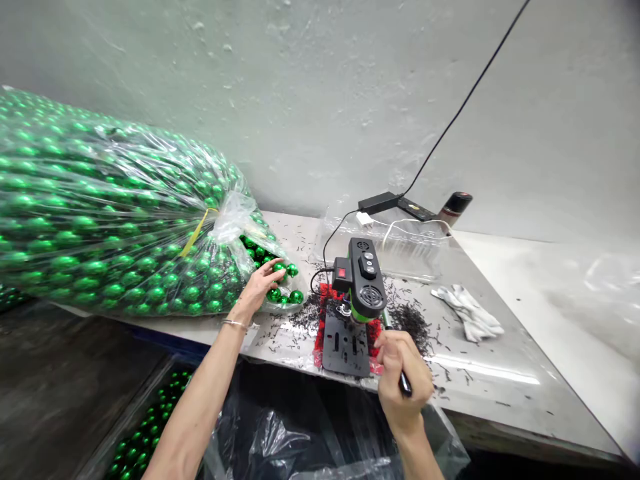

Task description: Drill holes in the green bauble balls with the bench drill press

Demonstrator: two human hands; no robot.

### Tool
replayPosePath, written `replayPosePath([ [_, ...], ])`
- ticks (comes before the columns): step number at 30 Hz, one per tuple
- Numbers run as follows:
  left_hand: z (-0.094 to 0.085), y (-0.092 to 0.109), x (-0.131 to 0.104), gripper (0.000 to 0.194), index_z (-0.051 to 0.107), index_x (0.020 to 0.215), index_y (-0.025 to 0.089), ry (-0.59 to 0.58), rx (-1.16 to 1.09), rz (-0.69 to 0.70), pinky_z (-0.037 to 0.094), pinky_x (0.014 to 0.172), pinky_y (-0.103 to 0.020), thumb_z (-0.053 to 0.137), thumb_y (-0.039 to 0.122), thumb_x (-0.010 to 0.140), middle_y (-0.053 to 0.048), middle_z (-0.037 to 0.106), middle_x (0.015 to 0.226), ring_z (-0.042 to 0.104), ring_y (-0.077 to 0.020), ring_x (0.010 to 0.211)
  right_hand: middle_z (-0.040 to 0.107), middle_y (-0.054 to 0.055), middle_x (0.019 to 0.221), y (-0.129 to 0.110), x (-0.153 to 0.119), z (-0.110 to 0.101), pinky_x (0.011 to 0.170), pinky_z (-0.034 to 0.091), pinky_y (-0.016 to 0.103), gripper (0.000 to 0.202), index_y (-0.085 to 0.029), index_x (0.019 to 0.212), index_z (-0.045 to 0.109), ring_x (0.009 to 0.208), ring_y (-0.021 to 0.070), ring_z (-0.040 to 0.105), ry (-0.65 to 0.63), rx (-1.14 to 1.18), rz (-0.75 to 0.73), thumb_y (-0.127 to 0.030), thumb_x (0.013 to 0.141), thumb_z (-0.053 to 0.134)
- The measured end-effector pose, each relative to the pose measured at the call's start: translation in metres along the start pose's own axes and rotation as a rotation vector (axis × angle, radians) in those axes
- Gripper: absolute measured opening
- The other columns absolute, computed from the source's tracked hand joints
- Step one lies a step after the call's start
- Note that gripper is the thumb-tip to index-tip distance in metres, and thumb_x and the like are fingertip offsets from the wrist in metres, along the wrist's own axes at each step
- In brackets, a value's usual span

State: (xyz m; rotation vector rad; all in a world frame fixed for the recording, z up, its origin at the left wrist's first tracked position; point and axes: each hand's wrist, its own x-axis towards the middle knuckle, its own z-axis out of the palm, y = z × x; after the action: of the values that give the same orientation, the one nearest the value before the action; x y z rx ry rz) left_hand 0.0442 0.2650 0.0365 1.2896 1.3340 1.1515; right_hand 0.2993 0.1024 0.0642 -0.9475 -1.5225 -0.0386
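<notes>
My right hand grips a lever; my left hand, hold unclear, meets green balls. Black scraps separate machine and gloves.

Green balls, black machine, one bench
Left fingers reach among balls at the mouth of a clear bag; right fingers wrap the machine's lever; dark scraps lie around.

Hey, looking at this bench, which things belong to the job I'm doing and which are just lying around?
Seemingly in use:
Green balls, at the left grip
Clear bag of balls
Black-and-green machine
Lever handle, in the right grip

Apparently lying about:
White gloves
Dark-topped container
Clear plastic tray
</notes>
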Motion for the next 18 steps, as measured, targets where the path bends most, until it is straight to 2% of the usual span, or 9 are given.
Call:
replayPosePath([
  [1,-0.002,0.001,-0.005,0.049,0.061,0.127,0.018,-0.008,-0.209,-0.074,0.049,0.061,-0.019,0.069,0.029,0.081,-0.006,0.071,0.097,0.066,-0.0137,0.077,0.05,-0.001,0.068,0.0,0.0,0.0,0.058,0.041,0.025,0.028,-0.02,0.069,0.044,0.067,0.0116,0.053,0.0,0.002,-0.006,0.003,0.086,0.043],
  [3,-0.003,0.005,-0.016,0.047,0.061,0.126,0.017,-0.023,-0.465,-0.209,0.048,0.056,-0.016,0.069,0.019,0.08,-0.005,0.071,0.089,0.066,-0.0106,0.07,0.051,0.0,0.069,0.0,0.0,0.0,0.058,0.041,0.025,0.028,-0.02,0.07,0.044,0.067,0.0115,0.054,-0.001,0.002,-0.015,0.003,0.086,0.043],
  [5,-0.001,0.01,-0.027,0.044,0.061,0.125,0.015,-0.024,-0.618,-0.285,0.051,0.056,-0.016,0.065,0.011,0.082,-0.005,0.071,0.084,0.068,-0.0109,0.069,0.051,0.0,0.07,0.0,0.0,-0.001,0.058,0.041,0.025,0.028,-0.02,0.07,0.044,0.067,0.0113,0.053,-0.001,-0.003,-0.02,0.004,0.086,0.043],
  [7,0.003,0.014,-0.038,0.042,0.06,0.126,0.014,-0.031,-0.726,-0.303,0.056,0.063,-0.018,0.059,0.007,0.085,-0.005,0.071,0.083,0.07,-0.0125,0.072,0.051,0.0,0.069,0.0,0.0,-0.001,0.058,0.041,0.025,0.028,-0.02,0.07,0.044,0.066,0.011,0.053,-0.006,-0.007,-0.02,0.004,0.086,0.042],
  [12,0.027,0.015,-0.061,0.042,0.056,0.132,0.012,-0.091,-0.855,-0.364,0.06,0.072,-0.022,0.051,0.008,0.091,-0.009,0.074,0.094,0.073,-0.0149,0.082,0.051,-0.001,0.068,-0.001,0.0,-0.001,0.06,0.042,0.024,0.028,-0.02,0.07,0.044,0.067,0.0109,0.054,-0.01,-0.02,-0.006,0.003,0.086,0.043],
  [18,0.064,-0.001,-0.083,0.041,0.062,0.127,0.014,-0.177,-0.841,-0.467,0.059,0.063,-0.019,0.059,0.009,0.086,-0.006,0.074,0.087,0.074,-0.0155,0.075,0.052,-0.001,0.069,-0.001,-0.001,-0.002,0.058,0.041,0.024,0.028,-0.02,0.069,0.044,0.065,0.0107,0.054,-0.029,-0.049,0.013,0.0,0.087,0.042],
])
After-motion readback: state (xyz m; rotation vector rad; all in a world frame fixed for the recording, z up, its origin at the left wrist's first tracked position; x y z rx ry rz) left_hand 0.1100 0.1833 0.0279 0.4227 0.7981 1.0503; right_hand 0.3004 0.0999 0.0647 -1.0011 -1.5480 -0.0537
